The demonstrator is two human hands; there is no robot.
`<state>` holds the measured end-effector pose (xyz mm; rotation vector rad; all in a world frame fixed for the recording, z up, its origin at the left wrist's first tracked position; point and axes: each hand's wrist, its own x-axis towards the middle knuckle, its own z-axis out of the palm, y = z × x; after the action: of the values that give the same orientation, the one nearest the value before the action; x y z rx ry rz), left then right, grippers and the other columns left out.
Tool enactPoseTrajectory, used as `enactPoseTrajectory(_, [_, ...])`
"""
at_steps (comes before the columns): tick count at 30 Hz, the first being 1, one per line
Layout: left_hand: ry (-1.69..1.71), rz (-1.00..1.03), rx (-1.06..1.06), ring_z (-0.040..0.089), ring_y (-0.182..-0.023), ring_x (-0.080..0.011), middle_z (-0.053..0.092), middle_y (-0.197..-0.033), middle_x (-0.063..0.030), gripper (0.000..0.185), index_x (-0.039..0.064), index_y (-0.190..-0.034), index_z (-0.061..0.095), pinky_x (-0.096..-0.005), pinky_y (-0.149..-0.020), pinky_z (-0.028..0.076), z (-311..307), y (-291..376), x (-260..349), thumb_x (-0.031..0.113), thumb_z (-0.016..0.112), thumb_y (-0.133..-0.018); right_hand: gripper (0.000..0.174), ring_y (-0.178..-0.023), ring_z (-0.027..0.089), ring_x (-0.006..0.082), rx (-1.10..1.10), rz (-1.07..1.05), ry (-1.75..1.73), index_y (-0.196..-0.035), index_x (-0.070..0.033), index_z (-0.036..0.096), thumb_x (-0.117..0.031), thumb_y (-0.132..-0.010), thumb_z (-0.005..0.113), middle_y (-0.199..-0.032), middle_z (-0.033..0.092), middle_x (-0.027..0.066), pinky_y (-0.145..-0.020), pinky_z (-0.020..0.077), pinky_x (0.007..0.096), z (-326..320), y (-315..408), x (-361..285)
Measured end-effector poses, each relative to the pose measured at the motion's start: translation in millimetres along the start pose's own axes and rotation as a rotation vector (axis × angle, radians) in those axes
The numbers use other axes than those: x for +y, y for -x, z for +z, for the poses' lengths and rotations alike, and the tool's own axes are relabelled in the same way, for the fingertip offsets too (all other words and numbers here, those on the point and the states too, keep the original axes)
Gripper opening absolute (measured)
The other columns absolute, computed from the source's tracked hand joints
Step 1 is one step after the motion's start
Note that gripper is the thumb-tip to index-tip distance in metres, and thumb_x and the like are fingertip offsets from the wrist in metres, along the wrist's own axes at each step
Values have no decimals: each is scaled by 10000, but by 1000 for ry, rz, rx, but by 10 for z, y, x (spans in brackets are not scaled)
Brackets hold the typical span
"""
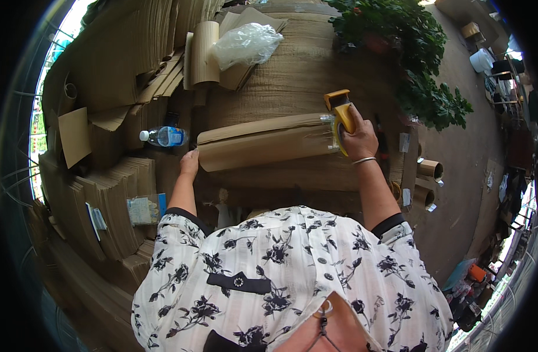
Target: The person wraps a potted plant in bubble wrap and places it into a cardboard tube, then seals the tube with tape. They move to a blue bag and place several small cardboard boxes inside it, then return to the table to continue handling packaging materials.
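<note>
A rolled piece of brown cardboard [264, 143] lies across the table before me, with clear tape round its right end. My right hand [360, 135] grips a yellow tape dispenser [346, 116] at that taped end; the dispenser's head points up and away from me. At the roll's left end, my left hand [189, 163] touches the edge, its fingers partly hidden; whether they pinch the cardboard is unclear. Just beyond this hand, a plastic bottle [170, 136] with a white cap and blue label lies on its side.
Stacked cardboard sheets [115, 48] fill the left. At the back, crumpled clear plastic [249, 44] rests by a corrugated cardboard roll [206, 53]. A leafy green plant [409, 44] overhangs the back right. Cardboard tubes [429, 169] jut out beyond the table's right edge.
</note>
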<state>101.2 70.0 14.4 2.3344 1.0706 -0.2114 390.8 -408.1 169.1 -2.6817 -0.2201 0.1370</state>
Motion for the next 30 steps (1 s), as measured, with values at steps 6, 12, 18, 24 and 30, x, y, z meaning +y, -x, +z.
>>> enactPoseTrajectory(6, [291, 435, 140, 624, -1081, -409, 663, -1158, -225, 338, 33, -1086, 716, -443, -934, 496, -811, 486, 802, 345, 645, -977, 705, -896, 679, 344, 174, -87, 160, -1440, -445, 499, -303, -806, 772, -986, 616, 95, -748, 561, 481, 37, -33, 42])
enactPoseTrajectory(12, [781, 887, 8, 361, -1445, -270, 401, -1549, -112, 243, 35, -1169, 708, -374, -1183, 266, -1220, 754, 1778, 174, 622, -989, 664, -910, 681, 349, 252, 2, 127, -1442, -450, 502, -406, -833, 765, -984, 637, 120, -775, 559, 475, -37, -129, 557])
enactPoseTrajectory(18, [528, 1137, 40, 631, -1210, -296, 655, -1271, -139, 315, 34, -1061, 670, -364, -1017, 512, -1365, 1046, 2598, -137, 598, -806, 699, -978, 678, 339, 322, 49, -78, -1460, -388, 513, -314, -824, 793, -1023, 657, 141, -877, 548, 435, -32, 57, 1156])
enactPoseTrajectory(24, [567, 1087, 190, 676, -1090, -384, 682, -1215, -180, 433, 115, -1277, 631, -434, -902, 568, -1347, 1624, 3725, 1, 658, -861, 706, -1144, 666, 285, 459, -136, -460, -1453, -206, 552, -92, -802, 797, -1279, 667, 125, -990, 525, 399, -412, 174, 1553])
enactPoseTrajectory(30, [300, 830, 125, 711, -1059, -342, 737, -1113, -192, 360, 56, -1242, 686, -379, -944, 551, -1432, 1515, 4767, 36, 627, -887, 682, -1271, 587, 190, 341, -49, -949, -1455, -58, 527, 60, -815, 729, -1406, 605, 79, -1082, 463, 314, -733, 473, 1707])
